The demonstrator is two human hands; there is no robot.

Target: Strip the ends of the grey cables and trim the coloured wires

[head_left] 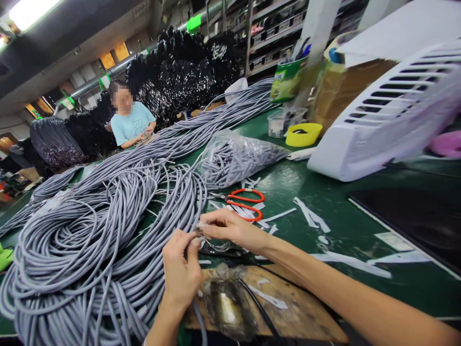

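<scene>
My left hand [182,262] is closed, thumb against fingers, and a grey cable [200,321] hangs below it, apparently from its grip. Fingertip to fingertip with it, my right hand [225,228] pinches something small and blurred at the cable's end, perhaps thin wires. Just beyond my right hand lie scissors [248,191] with orange-red handles. A wooden board [302,302] sits beneath my hands, carrying a metal piece wrapped in clear plastic [228,305] and a black cord [261,310].
Coiled grey cables [75,235] fill the left side of the green table [288,178]. A clear bag of grey cable pieces [237,156] lies behind the scissors. White strips [311,215] are scattered rightward. A white fan [360,129] stands at right; a co-worker [132,117] sits across.
</scene>
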